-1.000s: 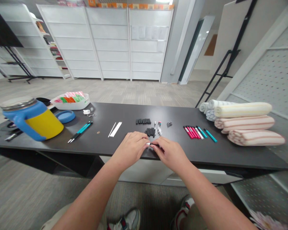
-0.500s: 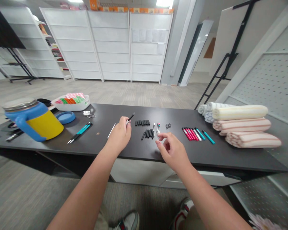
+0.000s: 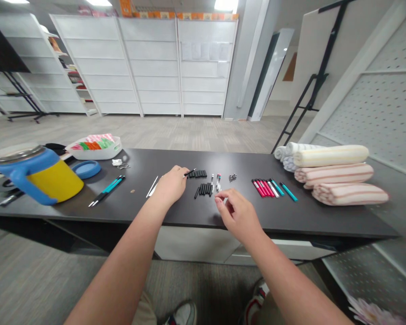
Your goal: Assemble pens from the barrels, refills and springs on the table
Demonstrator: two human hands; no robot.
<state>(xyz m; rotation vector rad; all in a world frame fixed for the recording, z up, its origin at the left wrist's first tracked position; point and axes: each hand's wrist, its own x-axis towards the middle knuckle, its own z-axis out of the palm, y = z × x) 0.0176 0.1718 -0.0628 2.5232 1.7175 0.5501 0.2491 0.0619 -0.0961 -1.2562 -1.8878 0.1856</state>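
My left hand point(image 3: 171, 185) is closed round a thin black pen part point(image 3: 190, 172) whose tip sticks out to the right, low over the black table point(image 3: 138, 205). It hovers beside several white refill rods point(image 3: 152, 186) and a row of black caps point(image 3: 198, 174). My right hand point(image 3: 238, 214) floats over the table's front with thumb and forefinger pinched, near a bunch of black barrels point(image 3: 204, 189) and small white pen tips point(image 3: 218, 184). Whether the pinch holds anything I cannot make out.
Assembled red, white and teal pens point(image 3: 272, 188) lie to the right, beside rolled striped towels point(image 3: 334, 174). On the left stand a yellow and blue jug point(image 3: 37, 176), a blue lid point(image 3: 85, 169), two teal pens point(image 3: 107, 189) and a white tray point(image 3: 94, 146) of coloured packets.
My hands, joined at the table's front edge a second ago, have parted. The left hand carried the black pen part up and left, then lowered it. The right hand stays pinched near the barrels.
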